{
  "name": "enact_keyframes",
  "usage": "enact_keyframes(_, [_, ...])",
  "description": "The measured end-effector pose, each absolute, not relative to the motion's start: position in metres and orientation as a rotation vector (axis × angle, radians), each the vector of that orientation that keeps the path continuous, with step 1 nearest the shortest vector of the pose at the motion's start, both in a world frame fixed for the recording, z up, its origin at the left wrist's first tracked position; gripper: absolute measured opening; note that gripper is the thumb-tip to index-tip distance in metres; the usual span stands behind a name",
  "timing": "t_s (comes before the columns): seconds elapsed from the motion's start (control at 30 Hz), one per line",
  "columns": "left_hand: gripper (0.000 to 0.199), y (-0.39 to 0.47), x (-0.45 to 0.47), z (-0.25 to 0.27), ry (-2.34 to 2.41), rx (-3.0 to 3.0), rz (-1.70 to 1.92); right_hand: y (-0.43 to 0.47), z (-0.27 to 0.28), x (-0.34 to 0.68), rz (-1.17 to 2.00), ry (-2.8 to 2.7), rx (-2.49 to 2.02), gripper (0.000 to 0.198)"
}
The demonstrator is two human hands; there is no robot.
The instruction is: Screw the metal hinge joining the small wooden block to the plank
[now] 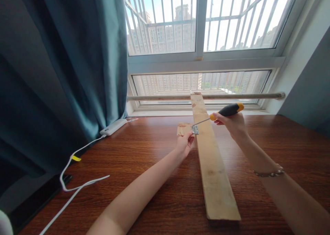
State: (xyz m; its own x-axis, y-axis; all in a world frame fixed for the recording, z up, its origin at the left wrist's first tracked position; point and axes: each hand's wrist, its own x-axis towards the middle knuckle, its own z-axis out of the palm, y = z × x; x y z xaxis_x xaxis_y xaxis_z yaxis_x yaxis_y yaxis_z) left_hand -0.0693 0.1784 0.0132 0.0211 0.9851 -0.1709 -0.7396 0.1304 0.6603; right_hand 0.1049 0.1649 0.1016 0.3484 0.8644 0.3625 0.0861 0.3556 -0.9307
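Observation:
A long pale wooden plank (212,159) lies on the dark wooden table (154,166), running away from me toward the window. A small metal hinge (195,129) sits at its left edge, joined to a small wooden block (182,128). My left hand (184,143) holds the block and hinge against the plank. My right hand (232,122) grips a screwdriver (227,110) with a black and yellow handle, its metal tip resting on the hinge.
A white power bank (113,127) with a white cable (74,183) lies at the table's left, beside a teal curtain (64,63). A dark flat device (36,200) lies at the near left edge. A metal rail (206,96) runs below the barred window.

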Motion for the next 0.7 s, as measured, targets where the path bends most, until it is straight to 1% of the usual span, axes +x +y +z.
enact_keyframes(0.1, [0.018, 0.1785, -0.0696, 0.0133, 0.7, 0.451, 1.409, 0.1694, 0.0982, 0.1051, 0.594, -1.01, -1.11, 0.028])
enact_keyframes(0.23, [0.017, 0.1775, -0.0698, 0.014, 0.696, 0.444, 1.408, 0.1705, 0.0999, 0.1086, 0.654, -0.949, -1.082, 0.026])
enact_keyframes(0.4, [0.013, 0.177, -0.0696, 0.0143, 0.709, 0.435, 1.394, 0.1705, 0.1006, 0.1095, 0.67, -0.983, -1.12, 0.025])
enact_keyframes(0.6, [0.014, 0.177, -0.0693, 0.0152, 0.713, 0.433, 1.402, 0.1716, 0.0977, 0.1097, 0.666, -1.029, -1.162, 0.027])
enact_keyframes(0.7, [0.014, 0.1764, -0.0694, 0.0155, 0.706, 0.432, 1.408, 0.1702, 0.0991, 0.1111, 0.706, -1.085, -1.103, 0.028])
